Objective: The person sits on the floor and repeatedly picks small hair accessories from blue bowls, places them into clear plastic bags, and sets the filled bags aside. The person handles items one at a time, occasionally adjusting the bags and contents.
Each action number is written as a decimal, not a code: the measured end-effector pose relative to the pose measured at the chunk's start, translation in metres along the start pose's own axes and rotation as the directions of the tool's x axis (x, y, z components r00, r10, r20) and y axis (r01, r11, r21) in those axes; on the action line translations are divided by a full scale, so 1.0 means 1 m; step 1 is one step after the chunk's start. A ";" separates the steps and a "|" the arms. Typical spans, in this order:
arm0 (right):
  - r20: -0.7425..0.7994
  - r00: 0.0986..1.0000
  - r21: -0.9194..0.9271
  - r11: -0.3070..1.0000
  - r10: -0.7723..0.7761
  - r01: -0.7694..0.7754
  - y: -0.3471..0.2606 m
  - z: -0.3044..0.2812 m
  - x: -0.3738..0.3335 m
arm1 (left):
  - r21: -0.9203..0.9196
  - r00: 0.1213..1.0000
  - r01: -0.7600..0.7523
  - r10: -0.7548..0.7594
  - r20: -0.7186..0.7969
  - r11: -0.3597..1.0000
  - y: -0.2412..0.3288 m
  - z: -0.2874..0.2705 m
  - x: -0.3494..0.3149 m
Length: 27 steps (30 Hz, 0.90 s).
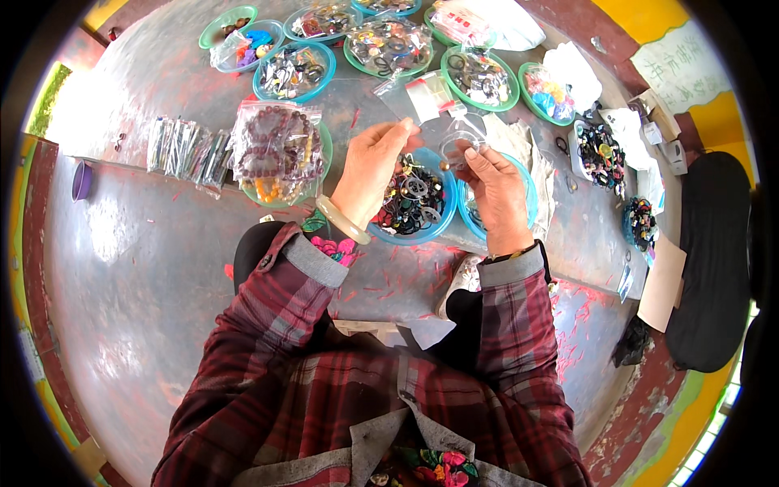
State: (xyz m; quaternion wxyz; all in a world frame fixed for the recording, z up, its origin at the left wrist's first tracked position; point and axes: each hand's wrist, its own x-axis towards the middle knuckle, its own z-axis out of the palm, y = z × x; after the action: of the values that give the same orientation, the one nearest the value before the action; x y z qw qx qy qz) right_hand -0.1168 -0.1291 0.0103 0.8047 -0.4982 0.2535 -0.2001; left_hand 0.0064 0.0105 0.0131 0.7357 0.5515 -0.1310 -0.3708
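Observation:
My left hand [373,166] is raised over the blue basins, thumb and fingers pinched together. What it grips, perhaps a clear thin edge or strand, is too faint to name. Opposite it, my right hand [495,195] is closed with thumb against fingers on a clear looped cord [454,144]. A small brown bead [445,165] shows at the fingertips of that hand. Beneath the hands stands a blue basin [422,236] of black hair ties [412,195]. Another blue basin [533,193] is partly hidden behind my right hand.
Several basins with bagged trinkets line the far side, among them a green basin [513,88]. Bagged bead bracelets [277,146] and a row of slim packets [188,152] lie to the left. At right are a white tray [578,154] and a cardboard sheet [661,284].

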 end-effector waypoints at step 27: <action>-0.315 0.920 -0.678 0.734 -0.233 -0.047 -0.034 -0.142 -0.002 | -0.152 0.998 0.021 -0.012 0.058 0.988 0.005 -0.016 0.011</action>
State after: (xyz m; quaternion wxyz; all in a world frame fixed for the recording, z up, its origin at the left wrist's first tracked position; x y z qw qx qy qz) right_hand -0.2073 -0.2417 -0.0119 0.4936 -0.7187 0.4333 -0.2282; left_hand 0.0255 0.0151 0.0095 0.7686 0.4838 -0.1187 -0.4014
